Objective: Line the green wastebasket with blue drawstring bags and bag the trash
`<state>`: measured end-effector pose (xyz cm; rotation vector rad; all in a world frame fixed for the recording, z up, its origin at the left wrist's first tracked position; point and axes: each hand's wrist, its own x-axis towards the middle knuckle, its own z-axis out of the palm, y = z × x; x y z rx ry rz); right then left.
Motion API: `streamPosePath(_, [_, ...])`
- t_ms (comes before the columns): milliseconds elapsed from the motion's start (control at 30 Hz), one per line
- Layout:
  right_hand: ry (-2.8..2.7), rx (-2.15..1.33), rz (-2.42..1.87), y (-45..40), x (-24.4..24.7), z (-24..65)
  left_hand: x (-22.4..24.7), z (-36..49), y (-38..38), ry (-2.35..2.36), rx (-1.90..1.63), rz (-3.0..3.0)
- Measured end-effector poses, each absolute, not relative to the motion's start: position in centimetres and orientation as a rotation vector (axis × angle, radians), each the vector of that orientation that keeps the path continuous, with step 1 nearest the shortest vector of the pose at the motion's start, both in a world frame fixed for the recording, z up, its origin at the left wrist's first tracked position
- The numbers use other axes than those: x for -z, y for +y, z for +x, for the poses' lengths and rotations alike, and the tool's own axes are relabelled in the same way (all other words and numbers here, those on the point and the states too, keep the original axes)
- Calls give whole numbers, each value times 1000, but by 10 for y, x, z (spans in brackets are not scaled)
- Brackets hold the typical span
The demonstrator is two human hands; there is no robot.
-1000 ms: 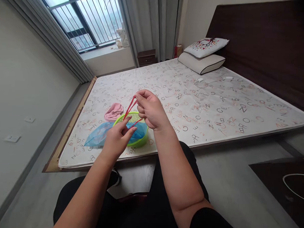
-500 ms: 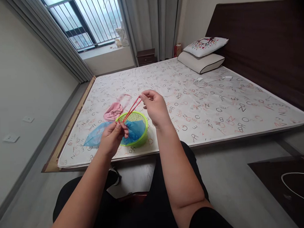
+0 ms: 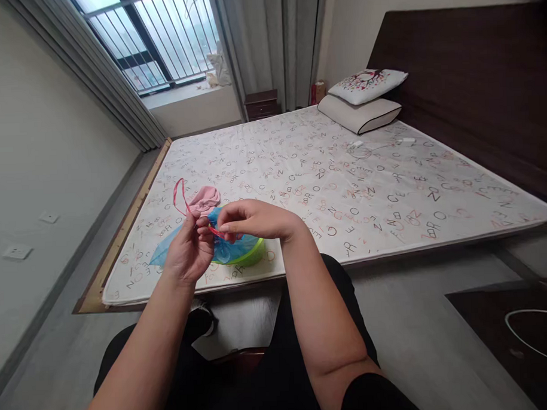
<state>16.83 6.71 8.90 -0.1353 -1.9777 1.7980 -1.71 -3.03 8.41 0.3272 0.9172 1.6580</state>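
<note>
A thin red string (image 3: 176,196) loops up above my left hand (image 3: 190,247), whose fingers are pinched on it. Another stretch of the string runs between my two hands. My right hand (image 3: 256,219), bent inward at the wrist, has its thumb and fingers closed on that part. Below the hands a blue plastic bag (image 3: 230,248) lies in and over a green basket (image 3: 256,254), largely covered by my right hand. Part of the blue bag spreads left onto the mattress. Just behind my left hand is a folded pink cloth (image 3: 205,197).
The basket stands near the front edge of a letter-printed mattress (image 3: 281,163). Two pillows (image 3: 364,100) are stacked by the dark headboard (image 3: 466,66). A white cable (image 3: 363,149) lies on the mattress. Beyond are a small nightstand (image 3: 261,104) and a window.
My right hand has come down and left, close to my left hand. The string, stretched up to the right before, now has a loop standing up on the left. My left hand has turned palm up.
</note>
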Motion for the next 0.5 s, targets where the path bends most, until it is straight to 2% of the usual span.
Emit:
streamPosePath(100, [-1882, -1405, -334, 67, -89, 159, -88, -18, -36, 848, -1615, 393])
streamPosePath(167, [-1877, -1279, -396, 67, -86, 152, -90, -20, -39, 851, -1552, 492])
streamPosePath(333, [-2047, -1519, -252, 63, -74, 135, -89, -31, -41, 915, -1397, 806])
streamPosePath(500, [-1998, -1502, -283, 58, -75, 128, -85, -41, -42, 1009, -1380, 936])
